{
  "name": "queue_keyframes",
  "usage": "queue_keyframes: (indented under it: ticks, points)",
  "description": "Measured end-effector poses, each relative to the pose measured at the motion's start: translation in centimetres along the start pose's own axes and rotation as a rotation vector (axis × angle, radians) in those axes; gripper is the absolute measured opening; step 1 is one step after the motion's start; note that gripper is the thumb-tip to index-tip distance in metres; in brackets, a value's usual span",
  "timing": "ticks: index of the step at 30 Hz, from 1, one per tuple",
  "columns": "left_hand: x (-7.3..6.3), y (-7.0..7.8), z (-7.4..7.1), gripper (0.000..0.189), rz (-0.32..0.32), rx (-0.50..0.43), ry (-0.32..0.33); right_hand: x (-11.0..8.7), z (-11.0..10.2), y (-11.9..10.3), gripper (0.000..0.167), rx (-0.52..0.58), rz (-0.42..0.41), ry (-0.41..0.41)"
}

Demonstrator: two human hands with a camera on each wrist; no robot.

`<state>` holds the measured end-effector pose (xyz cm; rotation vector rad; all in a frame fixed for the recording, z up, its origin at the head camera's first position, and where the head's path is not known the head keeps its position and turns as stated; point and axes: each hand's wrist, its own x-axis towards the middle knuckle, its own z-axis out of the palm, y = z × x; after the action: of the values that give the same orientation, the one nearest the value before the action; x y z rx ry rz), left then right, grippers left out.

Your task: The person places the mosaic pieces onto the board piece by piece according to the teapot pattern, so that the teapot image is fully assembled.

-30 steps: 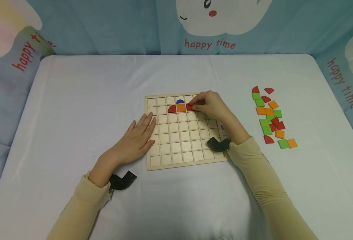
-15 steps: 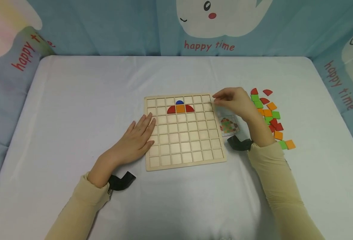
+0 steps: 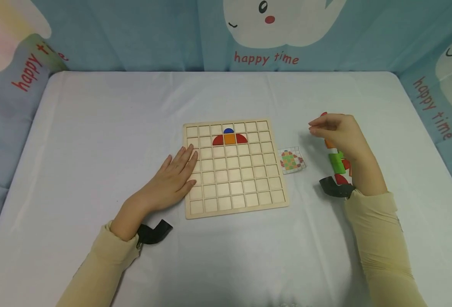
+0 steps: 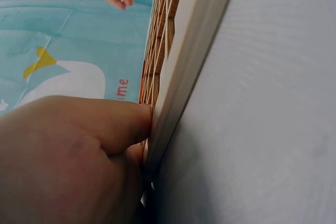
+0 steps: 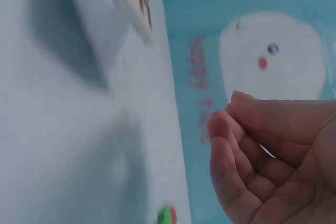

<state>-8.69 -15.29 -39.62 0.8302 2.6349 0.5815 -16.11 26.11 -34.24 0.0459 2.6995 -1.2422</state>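
A wooden grid board [image 3: 234, 175] lies on the white-covered table. In its upper rows sit a blue half-circle tile [image 3: 228, 131], an orange square tile [image 3: 230, 139], and red quarter-circle tiles, one on the left [image 3: 218, 140] and one on the right [image 3: 241, 138]. My left hand [image 3: 168, 181] rests flat with its fingers on the board's left edge; the left wrist view shows the thumb [image 4: 123, 121] against that edge. My right hand [image 3: 343, 134] is over the loose tiles, fingers loosely bent and thumb near the index tip, holding nothing.
Beside the board's right edge lies a small pattern card [image 3: 293, 160] with a coloured grid. Loose green tiles [image 3: 337, 163], red tiles [image 3: 340, 179] and others are partly hidden under the right hand. A printed blue curtain [image 3: 141, 38] stands behind the table.
My right hand has let go of the right red quarter-circle tile, which now lies on the board, and moved right to above the loose tiles, uncovering the card. The left hand has stayed put.
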Motion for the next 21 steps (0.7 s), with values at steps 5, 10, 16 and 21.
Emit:
queue_keyframes:
  ticks: [5, 10, 16, 21]
  points:
    - [0.0, -0.1, -0.1, 0.064, 0.008, 0.011, 0.002, -1.0, -1.9, 2.1, 0.038, -0.005, 0.048, 0.061]
    - [0.1, -0.1, -0.2, 0.064, 0.007, 0.008, -0.001, -1.9, -3.6, 4.0, 0.042, -0.018, 0.122, 0.103]
    - [0.1, -0.2, 0.0, 0.064, 0.009, 0.006, 0.002, -0.3, -6.4, 11.3, 0.043, -0.003, 0.202, 0.157]
    - [0.1, -0.2, 0.2, 0.064, 0.011, -0.002, 0.008, 0.8, -7.5, 15.3, 0.052, -0.025, 0.272, 0.154]
